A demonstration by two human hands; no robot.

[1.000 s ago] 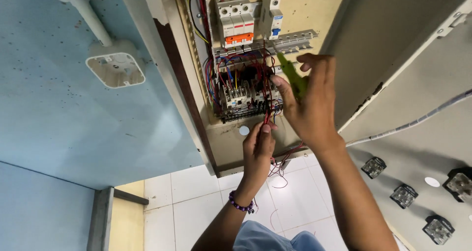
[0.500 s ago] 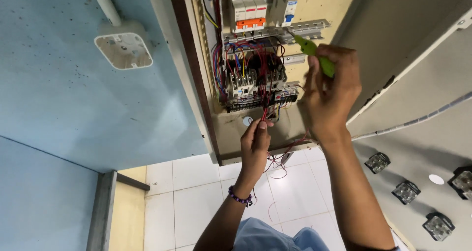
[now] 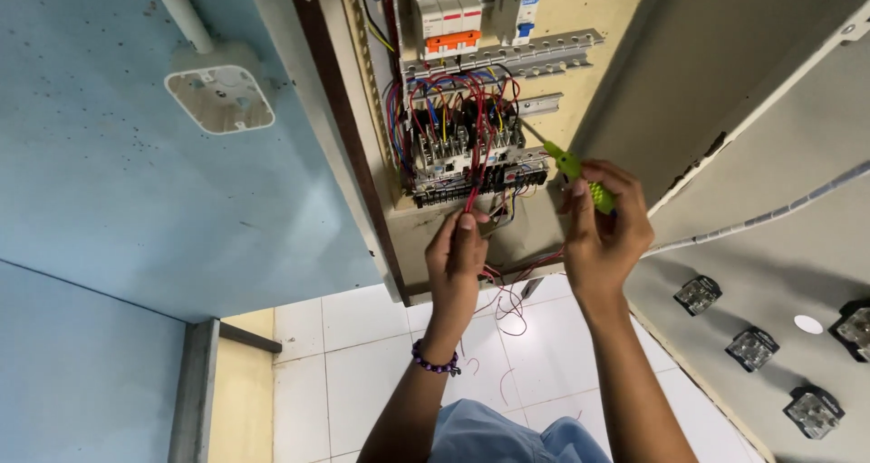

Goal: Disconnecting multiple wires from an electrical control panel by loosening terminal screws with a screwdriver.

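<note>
Left hand point(image 3: 458, 255) pinches a red wire point(image 3: 471, 187) between fingertips just below the terminal row, the wire rising from the fingers into the block above. Right hand point(image 3: 603, 232) is clenched around the handle of a green screwdriver point(image 3: 580, 180), whose thin shaft slants up and left so that the tip sits at or very near the right end of the black terminal strip point(image 3: 480, 184); whether the tip is seated in a screw cannot be told at this size. A beaded bracelet point(image 3: 435, 363) circles the left wrist.

Above the hands, a contactor assembly point(image 3: 458, 137) carries a dense loom of red, blue and yellow conductors, most of them already routed into terminals. Higher on the beige mounting plate point(image 3: 589, 10) stand a row of white circuit breakers point(image 3: 449, 10) with an orange bar, and a slotted metal rail point(image 3: 526, 55).

Judged from the layout, the wiring is well advanced but not finished: several loose red wire ends point(image 3: 512, 291) hang below the lower edge of the enclosure, and one conductor is in hand.

Outward: the open cabinet door point(image 3: 779, 245) at right bears pushbutton backs point(image 3: 698, 293); a white junction box point(image 3: 219, 99) sits on the blue wall point(image 3: 136, 227) at left; white floor tiles point(image 3: 362, 354) lie below.
</note>
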